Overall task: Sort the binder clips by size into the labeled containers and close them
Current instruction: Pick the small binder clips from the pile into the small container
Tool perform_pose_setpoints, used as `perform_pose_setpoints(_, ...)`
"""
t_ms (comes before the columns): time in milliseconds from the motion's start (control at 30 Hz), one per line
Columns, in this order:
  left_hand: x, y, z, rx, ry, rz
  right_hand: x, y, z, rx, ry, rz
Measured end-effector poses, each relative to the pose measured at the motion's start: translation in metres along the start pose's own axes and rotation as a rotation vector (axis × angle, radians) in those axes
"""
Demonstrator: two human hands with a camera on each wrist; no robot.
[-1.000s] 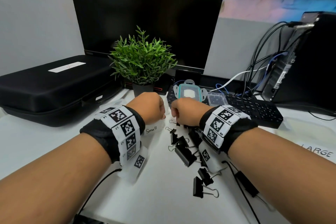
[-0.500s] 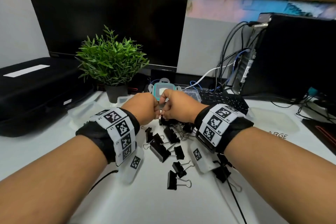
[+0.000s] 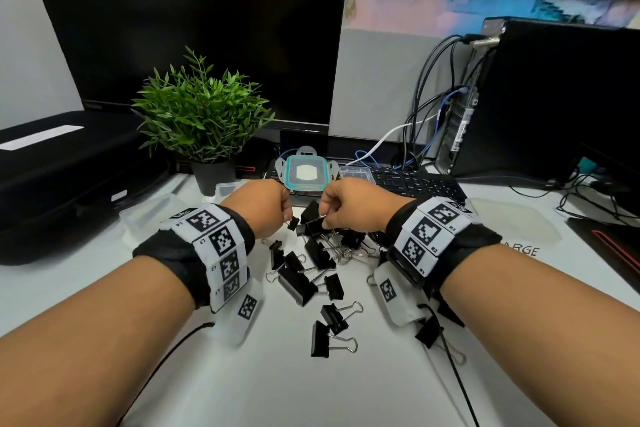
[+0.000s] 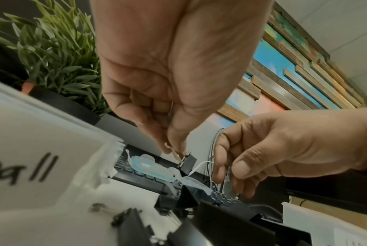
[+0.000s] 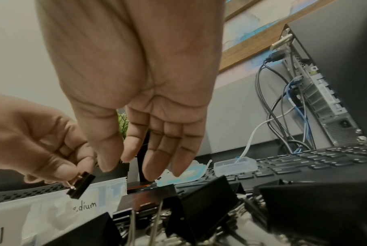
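Pinching a small clip (image 4: 188, 164) by its wire handles, the left hand (image 3: 258, 206) holds it clear of the white worktop (image 3: 242, 385), thumb and forefinger closed on the handles and the other fingers curled in. Just beside it, the right hand (image 3: 353, 206) reaches down over the clip pile (image 3: 322, 253); the left wrist view shows its thumb and forefinger closed on the thin wire loop of a larger clip (image 3: 313, 227), while its other fingers (image 5: 174, 159) hang nearly straight. More black clips lie loose nearer the person. A clear box marked "Small" (image 4: 31, 158) sits left of the pile, and one marked "Medium" (image 5: 77, 206) stands just behind it. A teal-rimmed lid (image 3: 304, 175) rests on the keyboard (image 3: 415, 184) behind the hands, beside a potted plant (image 3: 201, 118).
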State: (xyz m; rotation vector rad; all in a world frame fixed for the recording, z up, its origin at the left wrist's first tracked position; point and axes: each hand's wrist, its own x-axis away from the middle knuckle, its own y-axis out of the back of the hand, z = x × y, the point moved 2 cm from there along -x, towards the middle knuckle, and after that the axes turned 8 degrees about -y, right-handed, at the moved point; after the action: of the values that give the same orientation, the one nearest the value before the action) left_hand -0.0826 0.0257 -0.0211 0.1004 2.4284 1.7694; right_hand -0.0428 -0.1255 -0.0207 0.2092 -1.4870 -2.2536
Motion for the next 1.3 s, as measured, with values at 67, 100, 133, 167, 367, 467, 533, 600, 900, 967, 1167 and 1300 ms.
perform_pose_setpoints(67,-0.001,-0.002,-0.003,0.014,-0.009,-0.005,0.0,0.0,-0.004,0.018,-0.01,0.013)
perform_pose_setpoints(100,-0.002,-0.003,-0.005,0.015,-0.018,-0.004,0.0,0.001,-0.007,0.033,-0.014,0.024)
perform_pose_setpoints(133,-0.003,-0.004,-0.008,0.014,-0.03,-0.002,0.0,0.002,-0.008,0.048,-0.022,0.035)
perform_pose_setpoints(167,-0.004,-0.005,-0.01,0.014,-0.038,0.001,-0.001,0.002,-0.009,0.064,-0.026,0.048)
perform_pose_setpoints(367,0.002,-0.005,-0.007,0.003,-0.046,0.025,-0.009,0.001,-0.002,0.141,-0.019,0.054)
perform_pose_setpoints(467,0.006,-0.002,0.001,0.0,-0.023,0.019,-0.007,-0.001,-0.001,0.184,-0.025,0.047)
perform_pose_setpoints(533,0.009,0.002,0.007,0.007,-0.005,-0.001,-0.005,-0.002,-0.001,0.221,-0.029,0.05)
perform_pose_setpoints(600,0.012,0.009,0.012,0.011,-0.001,-0.036,-0.001,-0.001,-0.002,0.268,-0.042,0.069)
perform_pose_setpoints(900,0.019,0.038,0.041,-0.095,0.167,-0.083,-0.004,0.006,-0.013,0.234,-0.092,0.077)
perform_pose_setpoints(967,0.018,0.038,0.047,-0.136,0.201,-0.069,-0.004,0.003,-0.016,0.229,-0.102,0.084)
perform_pose_setpoints(1167,0.016,0.023,0.056,-0.218,0.217,0.043,-0.004,0.004,-0.022,0.269,-0.106,0.101)
perform_pose_setpoints(1300,0.015,0.019,0.052,-0.214,0.199,0.033,-0.005,0.011,-0.026,0.273,-0.105,0.073)
